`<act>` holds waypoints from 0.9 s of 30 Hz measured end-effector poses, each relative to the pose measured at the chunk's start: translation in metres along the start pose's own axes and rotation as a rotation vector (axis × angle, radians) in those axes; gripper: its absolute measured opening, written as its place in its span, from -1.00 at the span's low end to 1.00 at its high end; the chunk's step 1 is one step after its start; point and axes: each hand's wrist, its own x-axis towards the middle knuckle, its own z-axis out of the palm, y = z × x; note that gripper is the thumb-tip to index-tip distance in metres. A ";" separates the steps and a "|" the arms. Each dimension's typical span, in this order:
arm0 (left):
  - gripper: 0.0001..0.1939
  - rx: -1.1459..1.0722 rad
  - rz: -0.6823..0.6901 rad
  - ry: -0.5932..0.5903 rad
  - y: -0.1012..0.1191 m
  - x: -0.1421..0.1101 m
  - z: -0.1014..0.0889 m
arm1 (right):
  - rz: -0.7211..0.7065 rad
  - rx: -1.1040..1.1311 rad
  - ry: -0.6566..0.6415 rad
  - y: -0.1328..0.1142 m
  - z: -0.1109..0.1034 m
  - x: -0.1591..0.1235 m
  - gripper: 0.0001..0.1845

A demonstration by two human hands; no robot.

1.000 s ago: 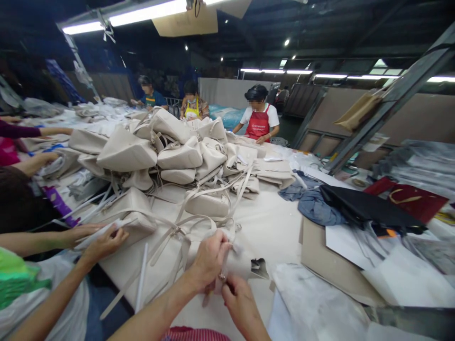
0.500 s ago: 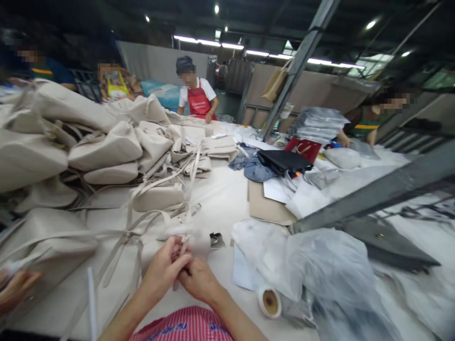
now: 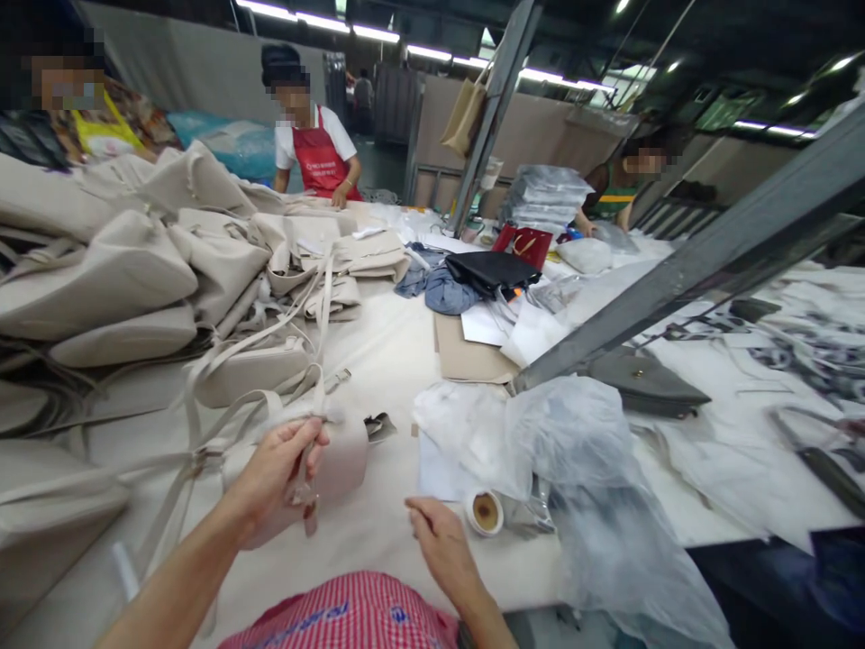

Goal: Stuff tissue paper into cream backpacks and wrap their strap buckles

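Observation:
My left hand [image 3: 287, 464] is closed on a beige strap [image 3: 309, 509], whose blurred lower end hangs below the fingers. Behind that hand lies a beige bag [image 3: 346, 460], with more straps and a metal buckle [image 3: 338, 379] just beyond it. My right hand [image 3: 439, 541] is apart from the strap, low over the white table, its thumb and fingers pinched together. Whatever they may hold is too small to make out. Right beside it is a white round container [image 3: 485, 512], brown inside.
Beige bags [image 3: 122, 270] are heaped on the left. Clear plastic bags [image 3: 574, 451] lie to the right, below a slanted metal post [image 3: 641, 315]. Farther back are brown cardboard [image 3: 469, 351] and a black bag [image 3: 493, 270]. Co-workers stand around the table, one in a red apron [image 3: 321, 158].
My hands were together at the strap; now the right hand has moved away to the right and down, while the left keeps the strap. The view has turned to the right.

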 end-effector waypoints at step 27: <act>-0.66 0.025 -0.045 -0.128 -0.023 -0.019 -0.019 | -0.077 -0.808 0.169 0.115 0.029 0.036 -0.71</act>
